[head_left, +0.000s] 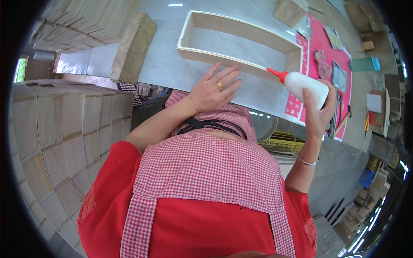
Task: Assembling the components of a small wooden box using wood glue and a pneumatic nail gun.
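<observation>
checked apron, glue bottle in right-hand fingers

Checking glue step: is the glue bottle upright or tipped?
Tipped. The white glue bottle lies nearly sideways in the right hand, its red nozzle pointing at the near corner of the wooden frame.

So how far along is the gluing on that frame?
Done: the wooden frame is assembled as a rectangle on the table. In hand: right hand holds the glue bottle, nozzle at the frame's near corner; left hand rests beside it. No glue visible yet.
</observation>
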### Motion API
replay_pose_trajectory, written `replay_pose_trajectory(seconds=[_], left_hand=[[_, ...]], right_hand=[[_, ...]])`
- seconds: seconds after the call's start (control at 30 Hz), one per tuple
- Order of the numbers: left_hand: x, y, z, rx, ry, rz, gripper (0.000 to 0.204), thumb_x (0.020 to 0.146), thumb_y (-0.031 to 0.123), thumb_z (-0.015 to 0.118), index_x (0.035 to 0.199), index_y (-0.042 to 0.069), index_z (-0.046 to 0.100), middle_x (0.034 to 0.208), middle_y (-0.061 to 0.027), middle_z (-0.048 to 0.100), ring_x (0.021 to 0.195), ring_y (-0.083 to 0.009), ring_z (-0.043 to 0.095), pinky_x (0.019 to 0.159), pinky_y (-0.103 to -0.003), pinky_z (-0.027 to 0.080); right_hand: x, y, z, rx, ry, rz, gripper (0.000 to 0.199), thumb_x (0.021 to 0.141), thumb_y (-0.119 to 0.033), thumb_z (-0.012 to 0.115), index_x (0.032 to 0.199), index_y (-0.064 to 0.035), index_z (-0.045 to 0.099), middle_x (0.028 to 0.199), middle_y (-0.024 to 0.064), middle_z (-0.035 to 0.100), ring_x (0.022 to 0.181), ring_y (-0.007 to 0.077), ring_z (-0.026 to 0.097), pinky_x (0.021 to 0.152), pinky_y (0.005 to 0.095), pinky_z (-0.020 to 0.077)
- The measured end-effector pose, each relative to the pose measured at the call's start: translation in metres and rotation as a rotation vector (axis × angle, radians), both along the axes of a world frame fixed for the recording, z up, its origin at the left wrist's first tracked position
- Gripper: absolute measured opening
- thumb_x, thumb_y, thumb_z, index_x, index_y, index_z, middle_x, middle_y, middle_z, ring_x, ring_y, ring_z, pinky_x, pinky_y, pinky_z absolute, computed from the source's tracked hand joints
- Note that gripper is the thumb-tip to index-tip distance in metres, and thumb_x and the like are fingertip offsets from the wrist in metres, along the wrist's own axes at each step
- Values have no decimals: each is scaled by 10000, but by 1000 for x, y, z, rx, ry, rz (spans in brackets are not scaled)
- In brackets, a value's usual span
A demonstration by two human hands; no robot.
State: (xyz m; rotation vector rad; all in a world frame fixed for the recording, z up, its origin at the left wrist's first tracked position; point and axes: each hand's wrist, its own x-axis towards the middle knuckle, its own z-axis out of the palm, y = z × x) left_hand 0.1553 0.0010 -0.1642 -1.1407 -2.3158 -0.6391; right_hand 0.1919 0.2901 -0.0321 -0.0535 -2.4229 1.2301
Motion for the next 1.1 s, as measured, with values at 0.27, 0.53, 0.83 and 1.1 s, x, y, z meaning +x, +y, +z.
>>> replay_pose_trajectory(seconds=[0.27, 0.53, 0.83, 1.1], left_hand=[[0, 2, 2, -20, -8, 3, 454, 803, 253, 738, 1220, 123, 613, 1380, -93, 527, 1321, -268, 498, 1152, -518, 281], [0, 3, 3, -42, -24, 16, 437, 806, 250, 742, 1204, 114, 624, 1381, -102, 526, 1324, -272, 491, 1155, -520, 274], [0, 3, 6, -64, -51, 18, 402, 838, 265, 706, 1197, 100, 632, 1386, -117, 512, 1339, -280, 477, 1144, -536, 282], [-3, 1, -2, -108, -61, 8, 423, 838, 263, 719, 1212, 86, 630, 1374, -142, 518, 1337, -316, 478, 1139, -542, 285]], right_hand=[[28, 42, 4, -6, -18, -163, 441, 819, -118, 798, 1171, -6, 557, 1048, 76, 617, 935, 145, 597, 802, 285, 506], [38, 61, 1, 34, 5, -243, 384, 863, -146, 753, 1175, -26, 565, 1081, 89, 604, 965, 168, 589, 836, 300, 491], [8, 77, -30, -145, 103, -422, 473, 816, -152, 795, 1179, 8, 538, 1082, 115, 594, 974, 180, 583, 841, 309, 490], [-129, 92, -105, 179, 265, -537, 496, 674, -164, 876, 995, -11, 531, 956, 91, 550, 859, 227, 550, 796, 374, 483]])
